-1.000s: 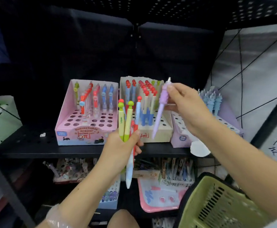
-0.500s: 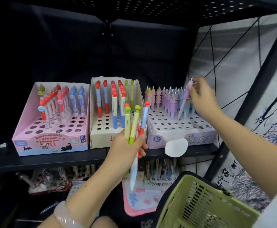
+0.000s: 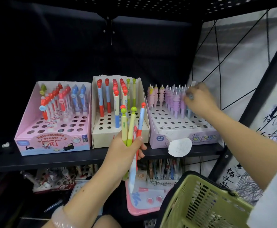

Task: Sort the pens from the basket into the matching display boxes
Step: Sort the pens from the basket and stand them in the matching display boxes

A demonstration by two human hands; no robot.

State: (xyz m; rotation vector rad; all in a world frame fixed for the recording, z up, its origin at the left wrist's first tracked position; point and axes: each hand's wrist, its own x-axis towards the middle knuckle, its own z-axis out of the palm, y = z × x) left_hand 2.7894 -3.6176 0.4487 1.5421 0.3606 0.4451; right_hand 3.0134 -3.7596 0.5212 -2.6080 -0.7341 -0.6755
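Shelf, left to right: pink eraser-pen box (image 3: 55, 142), part filled; cream box (image 3: 104, 137) of red- and green-capped pens; left hand (image 3: 124, 153) gripping a bundle of pens (image 3: 129, 127) before it; lilac unicorn box (image 3: 182, 137), right hand (image 3: 200, 101) among its pens, grip blurred, cannot tell; green basket (image 3: 205, 204) below right.

The left hand (image 3: 124, 150) grips a bunch of mushroom-topped pens (image 3: 131, 127), the cream display box (image 3: 119, 135) just behind it. The right hand (image 3: 200, 101) reaches among purple unicorn pens (image 3: 175, 102); a green basket (image 3: 203, 203) sits below its forearm.
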